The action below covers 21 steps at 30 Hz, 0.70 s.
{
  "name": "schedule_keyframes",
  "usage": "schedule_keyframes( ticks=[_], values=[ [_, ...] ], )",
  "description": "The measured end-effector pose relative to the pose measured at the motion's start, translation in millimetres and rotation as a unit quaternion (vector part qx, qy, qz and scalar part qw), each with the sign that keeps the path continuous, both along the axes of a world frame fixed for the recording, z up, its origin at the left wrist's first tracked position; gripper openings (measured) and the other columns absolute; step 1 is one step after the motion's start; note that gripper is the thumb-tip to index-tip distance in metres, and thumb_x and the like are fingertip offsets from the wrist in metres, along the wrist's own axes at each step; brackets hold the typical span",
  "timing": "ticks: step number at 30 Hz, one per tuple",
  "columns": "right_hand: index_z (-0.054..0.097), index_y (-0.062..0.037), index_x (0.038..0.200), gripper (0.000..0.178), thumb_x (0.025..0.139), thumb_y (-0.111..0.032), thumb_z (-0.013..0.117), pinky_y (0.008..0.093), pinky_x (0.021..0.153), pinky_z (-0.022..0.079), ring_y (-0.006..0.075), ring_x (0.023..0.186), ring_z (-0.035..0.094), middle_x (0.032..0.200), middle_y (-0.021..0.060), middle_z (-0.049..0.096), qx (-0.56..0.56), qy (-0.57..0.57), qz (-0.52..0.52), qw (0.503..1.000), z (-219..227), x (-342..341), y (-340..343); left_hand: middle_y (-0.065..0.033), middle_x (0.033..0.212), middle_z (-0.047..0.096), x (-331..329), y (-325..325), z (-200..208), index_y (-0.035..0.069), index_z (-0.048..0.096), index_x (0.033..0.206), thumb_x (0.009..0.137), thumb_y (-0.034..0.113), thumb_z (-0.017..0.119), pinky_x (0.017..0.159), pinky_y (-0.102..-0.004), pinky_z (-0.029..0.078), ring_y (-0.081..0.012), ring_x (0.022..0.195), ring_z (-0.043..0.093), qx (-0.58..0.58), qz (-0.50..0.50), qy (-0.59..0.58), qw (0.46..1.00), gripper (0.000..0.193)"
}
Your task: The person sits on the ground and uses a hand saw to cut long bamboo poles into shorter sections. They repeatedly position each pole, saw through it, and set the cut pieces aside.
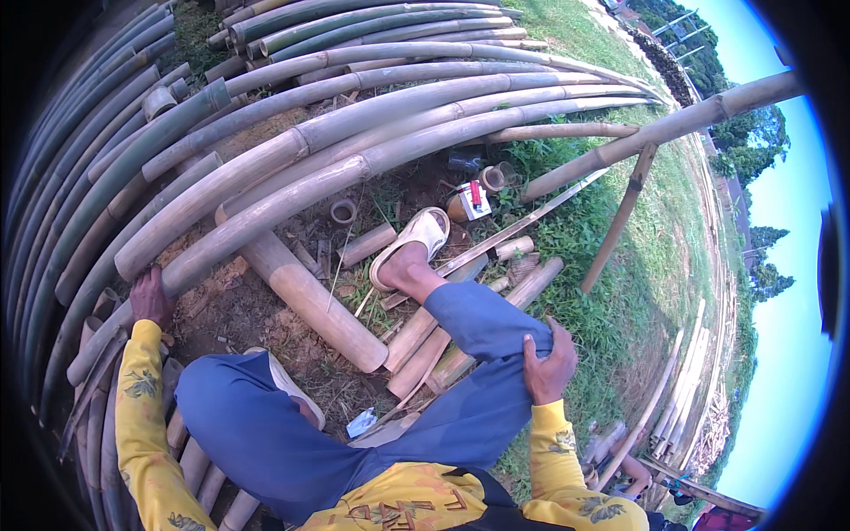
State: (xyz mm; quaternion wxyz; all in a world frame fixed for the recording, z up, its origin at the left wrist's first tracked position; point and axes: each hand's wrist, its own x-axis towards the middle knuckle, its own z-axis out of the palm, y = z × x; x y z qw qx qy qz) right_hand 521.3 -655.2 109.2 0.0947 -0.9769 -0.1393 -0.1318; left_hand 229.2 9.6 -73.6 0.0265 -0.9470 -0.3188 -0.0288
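Observation:
My left hand (152,299) is at the left, curled over a long bamboo pole (257,221) near its left end; part of the fingers is hidden. A thicker pole (212,196) lies just beyond that hand. On the raised knee of my blue trousers (478,323) rests my right hand (551,361), its thumb apart from the fingers and nothing held. A short thick bamboo length (310,301) lies on the soil between my legs, its far end under the poles.
More bamboo poles (97,177) are stacked at the left and far side. Cut pieces (425,354) lie near my sandal (416,243). A red lighter (475,195) sits on a white packet (469,208). A bamboo rail (673,128) with a leaning prop (620,217) stands at the right.

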Motion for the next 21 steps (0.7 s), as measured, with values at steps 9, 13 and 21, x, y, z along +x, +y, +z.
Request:
schedule_keyframes(
  ticks=[9, 13, 21],
  values=[
    [0.063, -0.0053, 0.134, 0.054, 0.087, -0.027, 0.075, 0.0474, 0.101, 0.045, 0.0372, 0.114, 0.063, 0.123, 0.0177, 0.067, 0.011, 0.033, -0.007, 0.999, -10, 6, 9, -0.0215, 0.103, 0.068, 8, -27, 63, 0.003, 0.058, 0.108, 0.063, 0.017, 0.086, 0.086, -0.0499, 0.054, -0.0403, 0.100, 0.067, -0.041, -0.032, -0.022, 0.998, 0.054],
    [0.060, -0.0008, 0.139, 0.055, 0.093, -0.026, 0.073, 0.0459, 0.091, 0.053, 0.0359, 0.106, 0.067, 0.130, 0.0196, 0.067, 0.008, 0.056, -0.023, 0.998, -5, -4, 10, -0.0188, 0.094, 0.072, 93, -75, 100, 0.002, 0.060, 0.101, 0.069, 0.019, 0.080, 0.079, -0.0482, 0.058, -0.0383, 0.091, 0.072, -0.059, -0.058, -0.005, 0.997, 0.041],
    [0.058, -0.0033, 0.143, 0.055, 0.096, -0.028, 0.072, 0.0449, 0.097, 0.052, 0.0341, 0.112, 0.066, 0.137, 0.0182, 0.064, 0.027, 0.052, 0.012, 0.998, 4, -3, 15, -0.0197, 0.100, 0.071, 193, -125, 103, 0.000, 0.064, 0.105, 0.077, 0.027, 0.080, 0.094, -0.0451, 0.055, -0.0351, 0.103, 0.071, -0.044, -0.127, -0.033, 0.990, 0.042]
  ],
)
